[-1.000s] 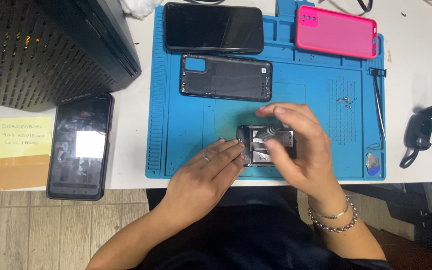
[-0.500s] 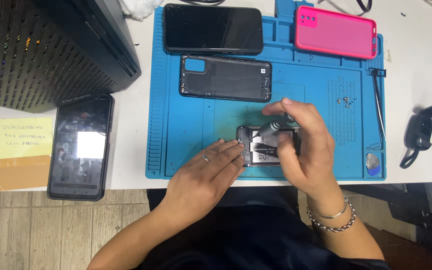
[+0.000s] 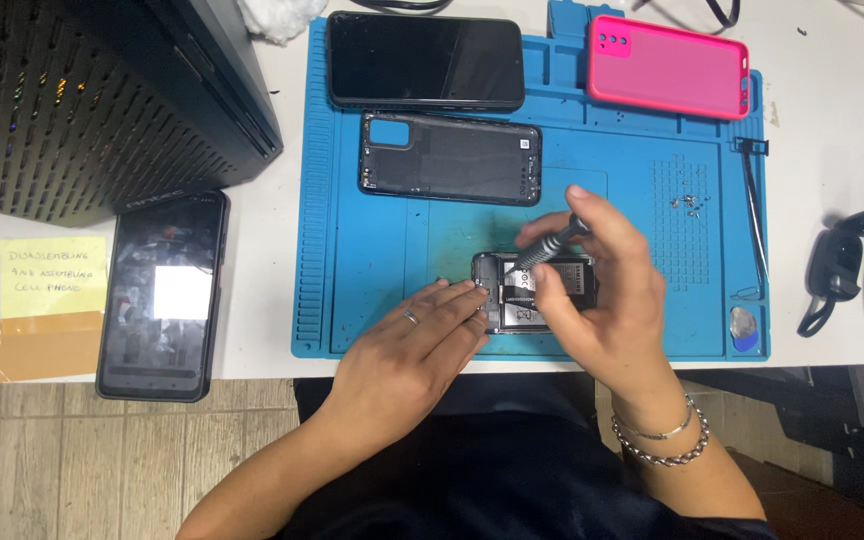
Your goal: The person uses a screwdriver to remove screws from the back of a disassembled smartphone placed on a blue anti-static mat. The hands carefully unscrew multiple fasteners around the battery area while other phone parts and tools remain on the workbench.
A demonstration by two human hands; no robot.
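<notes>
Two hands: both work over an opened phone (image 3: 537, 292) lying back-up near the front edge of the blue repair mat (image 3: 372, 250), close to the person's body, seemingly for reach.
Left hand (image 3: 407, 350): flat and spread, fingertips (image 3: 467, 295) pressed on the phone's left end, apparently pinning it so it cannot slide; it grips nothing.
Right hand (image 3: 607, 300): fingers curled shut around a slim grey screwdriver (image 3: 547, 245), held tilted, tip down on the phone's exposed inside.
Back cover (image 3: 450, 158): lies inside-up on the mat just behind the opened phone, set aside off the body.
Screws (image 3: 687, 203): small loose pieces sit on the mat's dimpled patch, right of the phone, likely kept there so they do not roll.
Pink case (image 3: 667, 68): at the mat's far right corner.
Black phone (image 3: 424, 60): screen-up at the mat's far edge.
Second phone (image 3: 164, 295): off the mat to its left, screen lit.
Yellow note (image 3: 52, 276): left of that phone.
</notes>
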